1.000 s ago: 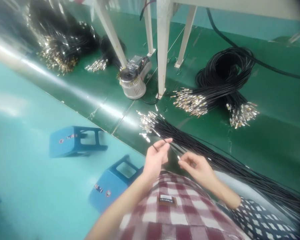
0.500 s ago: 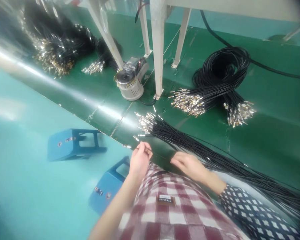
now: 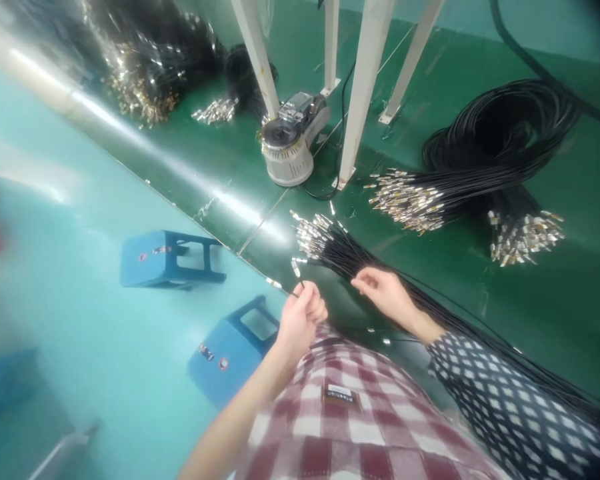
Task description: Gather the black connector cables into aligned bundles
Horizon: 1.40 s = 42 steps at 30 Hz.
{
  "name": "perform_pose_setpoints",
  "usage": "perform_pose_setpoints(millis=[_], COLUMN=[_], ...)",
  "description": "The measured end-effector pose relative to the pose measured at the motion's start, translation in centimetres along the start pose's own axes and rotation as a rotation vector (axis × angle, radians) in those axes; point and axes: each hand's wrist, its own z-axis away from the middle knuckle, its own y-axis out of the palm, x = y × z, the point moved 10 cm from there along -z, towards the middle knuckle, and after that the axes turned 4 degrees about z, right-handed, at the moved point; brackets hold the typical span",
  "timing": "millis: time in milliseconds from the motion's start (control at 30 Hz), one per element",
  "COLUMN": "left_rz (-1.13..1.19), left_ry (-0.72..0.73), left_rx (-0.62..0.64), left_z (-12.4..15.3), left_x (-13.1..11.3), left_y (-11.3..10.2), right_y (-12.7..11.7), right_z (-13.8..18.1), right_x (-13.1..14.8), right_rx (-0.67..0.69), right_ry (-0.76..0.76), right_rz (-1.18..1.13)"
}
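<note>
Thin cables [image 3: 301,283] are clenched in the curled fingers of the left hand [image 3: 304,317]; silvery tips [image 3: 274,283] are left sticking out past the knuckles. Exact count can't be made out, and the gripped stretch is covered by the fingers. Right hand [image 3: 387,297] is held over the bundle [image 3: 344,257], thumb and fingertips drawn together; whether a strand is pinched there can't be told.

Bundle is made up of straight, smooth black strands, fanned at the metal-ended head, laid on the glossy green surface [image 3: 215,175]. Farther down it is partly covered by the right forearm and the dotted sleeve [image 3: 510,393], and its tail is lost at the right edge. Two small pale ends [image 3: 386,341] are seen below the right wrist, their runs mostly hidden.

Beyond, a thick ring-shaped coil [image 3: 530,167] and a rounded grey device [image 3: 289,163] are set near square metal legs [image 3: 365,93], cut off at the top. Heap [image 3: 155,73] at upper left is blurred. Lap is covered by checked cloth [image 3: 360,433]; small lettering on its patch [image 3: 341,397] is hard to read.
</note>
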Motion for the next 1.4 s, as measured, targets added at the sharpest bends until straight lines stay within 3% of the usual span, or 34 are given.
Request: perform_pose_setpoints(millis=[133,367,600,767,867,967,1133,1200,1300,1400], left_rz=[0.001,-0.020,-0.183,-0.154,-0.198,-0.227,-0.288,-0.274,-0.205,-0.125], left_ry=[0.052,0.115,-0.009,0.029,-0.020,-0.054,-0.094,-0.064,-0.007,-0.032], left_rx=[-0.026,0.000,0.065,0.100,0.125,0.130,0.142,0.091,-0.006,-0.127], left_z=[-0.7,-1.3,-0.5,-0.4,-0.6,-0.5,-0.3,-0.4,-0.5,-0.6], left_x=[-0.8,-1.7,1.3,0.1,0.5,1.1,1.4,0.7,-0.2,0.5], left_y=[0.6,3.2,4.2,5.0,5.2,4.9,4.4,3.4,0.8,-2.7], right_y=[-1.3,-0.2,-0.1,-0.1,0.0,-0.7,-2.7,-2.3,-0.8,1.4], right_z=[4.8,10.3,11.8,12.5,12.6,11.0,6.0,5.1,6.1,7.7], right_x=[0.1,-1.4,-1.7,-2.0,-2.1,-0.4,6.0,7.1,5.8,2.0], right_rx=[-0.030,-0.025,-0.073,-0.067,-0.017,0.009,-0.130,-0.142,-0.044,0.209], right_ry=[0.043,0.089,0.109,0.097,0.077,0.027,-0.150,-0.188,-0.269,-0.276], right_rz=[-0.398,-0.469,-0.481,-0.456,-0.434,-0.350,-0.098,-0.015,0.106,0.150])
